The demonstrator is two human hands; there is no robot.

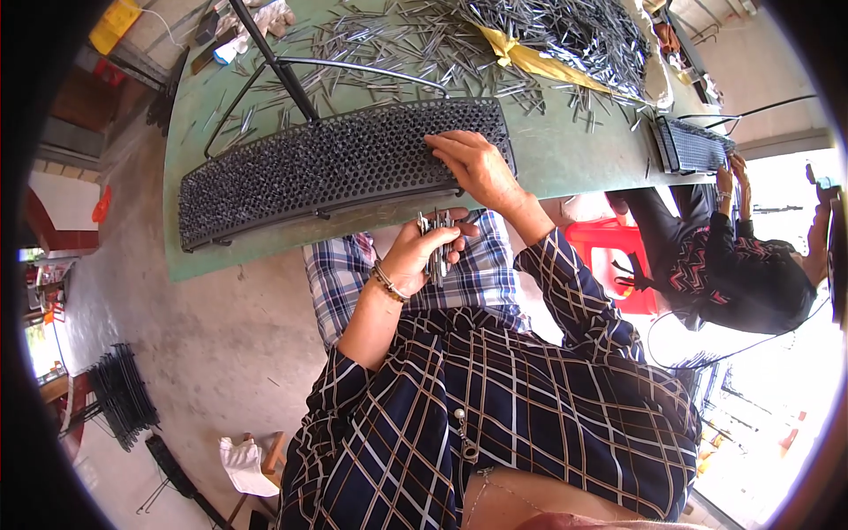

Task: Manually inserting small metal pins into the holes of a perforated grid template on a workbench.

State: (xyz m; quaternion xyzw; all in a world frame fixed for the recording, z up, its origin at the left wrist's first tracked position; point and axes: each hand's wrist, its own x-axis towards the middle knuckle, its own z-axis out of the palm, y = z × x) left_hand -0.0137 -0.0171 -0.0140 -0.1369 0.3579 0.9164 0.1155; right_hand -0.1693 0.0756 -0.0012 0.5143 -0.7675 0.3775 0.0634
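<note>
A long, black perforated rack (353, 146) stands tilted at the near edge of the green table. Its left and middle holes look densely filled with small dark pieces; the right part shows more bare holes. Below the rack, over my lap, my left hand (413, 253) is closed around a bundle of thin metal rods (437, 256), thumb across them. My right hand (484, 173) rests at the rack's right part, fingertips bent together against the holes. Whatever those fingers may pinch is too small or hidden to make out.
Loose metal rods (389, 53) litter the green table (583, 159), with a bigger heap (583, 35) beside a yellow strip (534, 62). Black support bars (287, 79) rise behind the rack. At right, a co-worker (742, 274) handles another rack (693, 146) near a red stool (649, 296).
</note>
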